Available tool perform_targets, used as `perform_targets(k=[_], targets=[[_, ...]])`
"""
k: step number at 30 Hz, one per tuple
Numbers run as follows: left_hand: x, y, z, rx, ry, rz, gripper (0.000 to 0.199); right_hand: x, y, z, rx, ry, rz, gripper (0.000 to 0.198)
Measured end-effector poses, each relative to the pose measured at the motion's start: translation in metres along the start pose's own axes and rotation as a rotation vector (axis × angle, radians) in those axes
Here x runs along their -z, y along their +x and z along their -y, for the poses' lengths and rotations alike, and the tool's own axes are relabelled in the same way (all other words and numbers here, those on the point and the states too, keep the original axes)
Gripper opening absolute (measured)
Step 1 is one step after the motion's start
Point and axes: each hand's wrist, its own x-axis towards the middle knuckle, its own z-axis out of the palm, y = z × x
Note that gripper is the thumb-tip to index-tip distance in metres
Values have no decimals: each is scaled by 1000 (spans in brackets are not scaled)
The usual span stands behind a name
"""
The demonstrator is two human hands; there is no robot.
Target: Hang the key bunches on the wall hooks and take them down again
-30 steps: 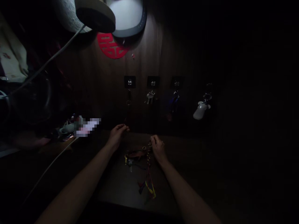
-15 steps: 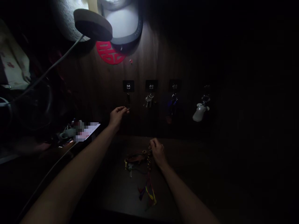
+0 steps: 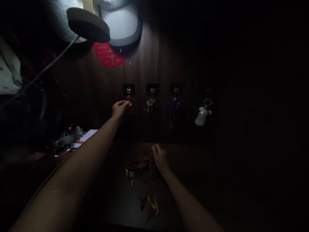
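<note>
My left hand (image 3: 119, 109) is closed in a pinch just under the leftmost wall hook (image 3: 128, 90). Its fingertips grip a thin red cord (image 3: 128, 96) that reaches up to that hook; a faint ring shows below the fingers. Lower down, my right hand (image 3: 159, 156) is closed at the top of a beaded tassel (image 3: 151, 172) with coloured ends. Beside this lies or hangs a brown strap-like piece (image 3: 137, 166), and a key (image 3: 131, 178) shows under it. Darkness hides how these parts join.
On the middle hooks hang a bunch of keys (image 3: 150, 103) and a dark key bundle (image 3: 175, 104). A white animal-shaped keyring (image 3: 202, 116) is at right. Above are a round lamp-like disc (image 3: 88, 25) with a cable and a red paper cutout (image 3: 108, 54). A card (image 3: 84, 138) lies left.
My left hand has risen slightly towards the leftmost hook, and a red cord now shows between its fingers and the hook. My right hand stays on the tassel. The view has shifted slightly.
</note>
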Motion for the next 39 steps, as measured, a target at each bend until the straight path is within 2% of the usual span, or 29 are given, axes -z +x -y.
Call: perform_targets(k=[6, 11, 15, 26, 32, 39], targets=[[3, -7, 9, 70, -57, -31, 18, 1, 1, 0, -8, 35, 13, 27], [10, -9, 19, 54, -4, 8, 13, 4, 1, 2, -15, 34, 34, 26], [20, -12, 29, 45, 71, 18, 15, 5, 1, 3, -24, 46, 43, 27], [51, -33, 66, 172, 61, -35, 18, 7, 1, 6, -32, 45, 57, 27], [70, -57, 86, 223, 67, -31, 18, 6, 0, 6, -30, 57, 44, 27], [101, -95, 107, 257, 187, 18, 28, 9, 2, 6, -83, 112, 45, 26]])
